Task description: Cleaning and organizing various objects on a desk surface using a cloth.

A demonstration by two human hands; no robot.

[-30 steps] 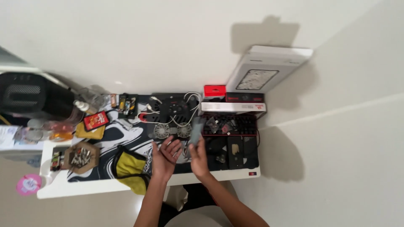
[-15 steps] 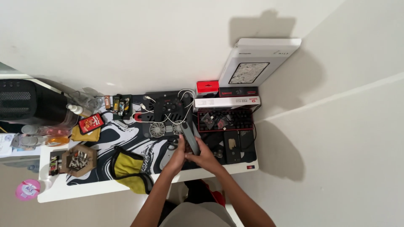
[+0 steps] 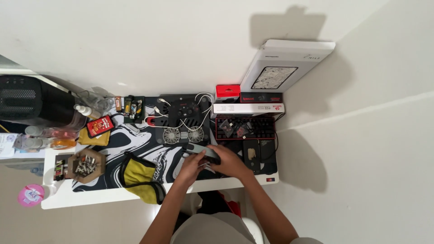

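Grey phone [image 3: 200, 151] is gripped by both hands, left hand [image 3: 191, 166] and right hand [image 3: 229, 160]. They hover near the table's [image 3: 90, 199] front edge, just before two small fans [image 3: 183, 134].

- A slim, flat grey device [image 3: 202, 150], oblong with rounded ends, is held above the black-and-white swirl desk mat [image 3: 135, 149].
- It is tipped nearly level, its long axis running left to right across the mat, just in front of the two small round fans.
- Its right end is covered by the right hand [image 3: 228, 161]; its left end is met by the left hand [image 3: 192, 165].
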